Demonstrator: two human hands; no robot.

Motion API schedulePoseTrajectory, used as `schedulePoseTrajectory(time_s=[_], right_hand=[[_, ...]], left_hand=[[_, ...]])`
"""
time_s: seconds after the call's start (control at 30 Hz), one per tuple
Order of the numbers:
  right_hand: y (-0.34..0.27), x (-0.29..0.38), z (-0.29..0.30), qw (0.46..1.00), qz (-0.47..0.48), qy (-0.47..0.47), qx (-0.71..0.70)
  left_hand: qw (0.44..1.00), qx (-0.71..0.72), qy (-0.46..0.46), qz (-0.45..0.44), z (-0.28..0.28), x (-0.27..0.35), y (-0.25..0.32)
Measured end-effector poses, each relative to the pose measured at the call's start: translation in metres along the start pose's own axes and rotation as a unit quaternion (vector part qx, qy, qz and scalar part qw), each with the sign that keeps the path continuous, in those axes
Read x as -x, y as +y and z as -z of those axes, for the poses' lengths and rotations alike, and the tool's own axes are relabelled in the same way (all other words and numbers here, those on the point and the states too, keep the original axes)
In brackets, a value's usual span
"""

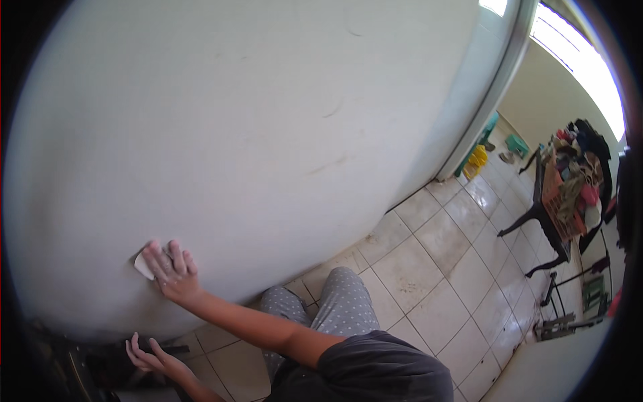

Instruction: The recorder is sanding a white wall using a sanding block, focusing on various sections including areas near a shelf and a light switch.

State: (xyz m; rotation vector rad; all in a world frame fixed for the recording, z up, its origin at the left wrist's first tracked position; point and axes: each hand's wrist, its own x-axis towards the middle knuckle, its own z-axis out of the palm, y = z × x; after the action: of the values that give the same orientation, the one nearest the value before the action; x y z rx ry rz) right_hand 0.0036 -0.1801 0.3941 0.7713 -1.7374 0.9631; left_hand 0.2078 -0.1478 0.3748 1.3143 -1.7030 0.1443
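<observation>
My right hand lies flat against a white wall, its fingers dusted with pale powder. Under the fingers it presses a thin white piece, whose curled edge shows at the left; whether this is sandpaper or something else I cannot tell. Lower down, my left hand hangs in the air with its fingers apart, holding nothing. Dark scuffs and curved marks dot the wall above and to the right of my right hand.
Dark furniture stands at the lower left, close to my left hand. Floor tiles run along the wall's foot to a doorway frame. At the right, a dark-legged table bears an orange crate heaped with clothes.
</observation>
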Motion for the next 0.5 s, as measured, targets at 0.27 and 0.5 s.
schedulePoseTrajectory(time_s=[0.27,0.5], right_hand=[[0.172,-0.047,0.033,0.948,-0.248,0.124,-0.154],[0.157,-0.113,0.042,0.887,-0.399,0.188,-0.139]], left_hand=[[0.998,-0.014,0.052,-0.026,0.001,0.001,-0.028],[0.991,0.019,0.120,-0.059,-0.034,-0.001,0.008]])
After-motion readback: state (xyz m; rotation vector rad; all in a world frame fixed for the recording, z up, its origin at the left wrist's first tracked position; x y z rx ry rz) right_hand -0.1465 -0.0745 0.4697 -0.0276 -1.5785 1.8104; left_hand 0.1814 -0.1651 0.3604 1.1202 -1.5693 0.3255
